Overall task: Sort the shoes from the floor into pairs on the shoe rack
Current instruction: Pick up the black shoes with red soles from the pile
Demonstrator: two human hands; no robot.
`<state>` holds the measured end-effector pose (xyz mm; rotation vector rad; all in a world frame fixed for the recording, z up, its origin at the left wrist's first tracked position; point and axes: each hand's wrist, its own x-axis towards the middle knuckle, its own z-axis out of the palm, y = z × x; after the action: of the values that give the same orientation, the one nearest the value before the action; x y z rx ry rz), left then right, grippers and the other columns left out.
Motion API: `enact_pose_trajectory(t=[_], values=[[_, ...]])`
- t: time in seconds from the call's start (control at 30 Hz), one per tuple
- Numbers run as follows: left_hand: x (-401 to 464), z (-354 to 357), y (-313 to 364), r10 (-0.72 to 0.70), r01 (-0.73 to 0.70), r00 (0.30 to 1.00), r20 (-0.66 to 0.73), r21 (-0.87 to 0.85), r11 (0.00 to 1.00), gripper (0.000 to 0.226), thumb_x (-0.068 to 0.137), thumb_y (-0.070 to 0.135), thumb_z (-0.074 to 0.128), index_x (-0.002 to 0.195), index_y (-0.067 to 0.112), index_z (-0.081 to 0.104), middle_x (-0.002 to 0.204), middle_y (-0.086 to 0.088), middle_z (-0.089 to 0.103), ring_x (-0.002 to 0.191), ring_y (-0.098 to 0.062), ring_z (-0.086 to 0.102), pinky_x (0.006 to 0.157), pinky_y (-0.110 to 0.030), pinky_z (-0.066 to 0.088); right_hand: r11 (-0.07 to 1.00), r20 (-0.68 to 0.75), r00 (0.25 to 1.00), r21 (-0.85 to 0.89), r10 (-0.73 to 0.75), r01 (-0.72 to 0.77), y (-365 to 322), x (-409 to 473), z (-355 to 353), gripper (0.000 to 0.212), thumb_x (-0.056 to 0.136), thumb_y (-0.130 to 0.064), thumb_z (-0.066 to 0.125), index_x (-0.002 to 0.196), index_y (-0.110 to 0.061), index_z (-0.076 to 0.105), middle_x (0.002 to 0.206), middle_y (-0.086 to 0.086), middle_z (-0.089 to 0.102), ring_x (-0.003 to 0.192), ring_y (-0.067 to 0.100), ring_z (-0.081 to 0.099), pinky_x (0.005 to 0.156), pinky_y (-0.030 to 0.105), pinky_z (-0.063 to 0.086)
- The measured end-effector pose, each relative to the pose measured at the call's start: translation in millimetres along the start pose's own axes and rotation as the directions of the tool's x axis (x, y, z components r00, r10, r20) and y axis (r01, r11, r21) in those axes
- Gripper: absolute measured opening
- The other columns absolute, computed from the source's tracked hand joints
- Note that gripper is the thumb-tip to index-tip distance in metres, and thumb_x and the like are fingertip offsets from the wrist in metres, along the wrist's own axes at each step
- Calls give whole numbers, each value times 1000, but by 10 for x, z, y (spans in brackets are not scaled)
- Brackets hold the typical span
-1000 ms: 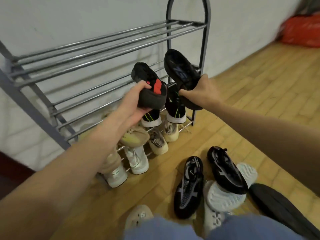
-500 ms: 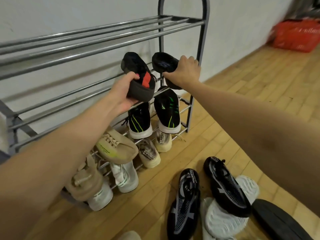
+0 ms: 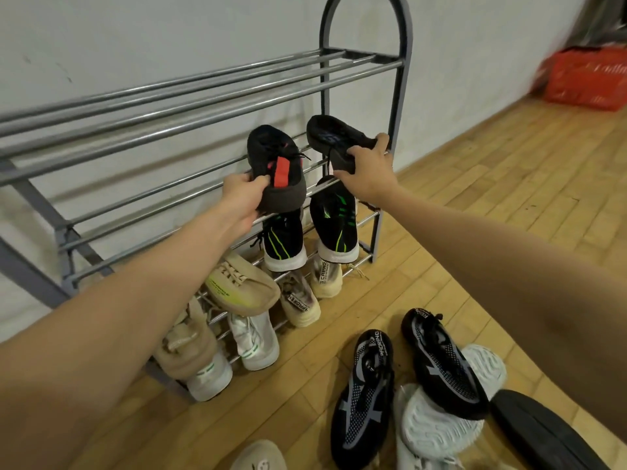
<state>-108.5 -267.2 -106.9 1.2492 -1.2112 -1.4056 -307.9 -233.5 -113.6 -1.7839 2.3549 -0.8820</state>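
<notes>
Black shoes (image 3: 276,171), one per hand, have moved onto the rack's (image 3: 190,106) second shelf at its far right; left hand (image 3: 242,200) and right hand (image 3: 368,173) still pinch the heels, release pending.

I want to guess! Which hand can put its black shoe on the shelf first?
Probably the right hand. Its shoe already lies over the shelf bars by the rack's end post. The left hand holds its red-tabbed shoe heel-down, at the front bar.

Both arms reach forward, hands (left (image 3: 241,201), right (image 3: 368,174)) each closed in a grip
</notes>
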Motion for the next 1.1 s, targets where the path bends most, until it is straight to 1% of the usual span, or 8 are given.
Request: enact_pose_trajectory(t=[0.1,0.27,0.43,0.5,0.63,0.8,0.93,1.1], values=[[-119,5,-61,124,-115,991,-51,160,980,14,93,8,52,89,11,65,86,-5,66,92,-22,62,80,-35,52,993,-84,993,77,-82,89,129,-194,-20,33,92,-28,61,120,-11,61,147,15,22,130,39,37,113,46,33],[-589,-2,-173,441,-416,898,17,362,834,25,96,12,46,111,18,65,98,5,67,93,-9,63,78,-20,48,968,-262,934,-7,-242,249,647,-936,53,41,92,-19,64,130,-6,56,143,23,29,132,40,36,112,46,38],[-1198,144,-518,358,-348,934,15,275,896,23,99,14,42,104,25,62,94,9,66,91,-8,62,80,-21,49,981,-424,886,-37,-187,189,1283,-1706,41,45,89,-17,65,132,-7,56,136,11,23,124,45,42,102,52,46],[-1311,221,-643,306,-304,951,35,273,913,24,99,15,43,109,21,63,100,2,67,97,-14,63,84,-28,50,973,-386,894,-121,-227,195,1585,-1945,-11,44,91,-22,59,132,-5,56,134,10,23,124,48,41,101,56,45],[-1452,382,-764,306,-333,943,130,372,867,28,101,17,42,120,16,61,99,9,65,93,-4,61,73,-13,47,923,-235,928,-326,-289,205,2156,-2382,-145,46,86,-20,66,128,-4,58,130,18,29,123,54,40,96,62,45],[-1545,720,-826,284,-367,926,248,425,828,28,100,14,43,122,14,61,105,3,63,97,-9,58,80,-19,47,911,86,995,-402,-59,89,2424,-2798,-180,56,71,-21,85,117,2,64,117,31,51,100,51,57,80,56,55],[-1576,1038,-927,214,-341,925,313,443,829,23,100,12,44,113,22,59,88,13,61,82,0,57,71,-17,45,941,214,970,-336,118,-41,2595,-3092,-94,54,87,-31,68,132,-3,55,134,26,41,120,45,45,93,54,50],[-1610,1379,-1130,150,-341,910,387,491,802,25,99,14,45,117,15,63,100,0,65,97,-18,61,81,-29,45,955,181,943,-158,277,-250,2862,-3174,-161,56,100,-49,33,149,-22,34,140,13,39,119,34,51,101,44,44]])
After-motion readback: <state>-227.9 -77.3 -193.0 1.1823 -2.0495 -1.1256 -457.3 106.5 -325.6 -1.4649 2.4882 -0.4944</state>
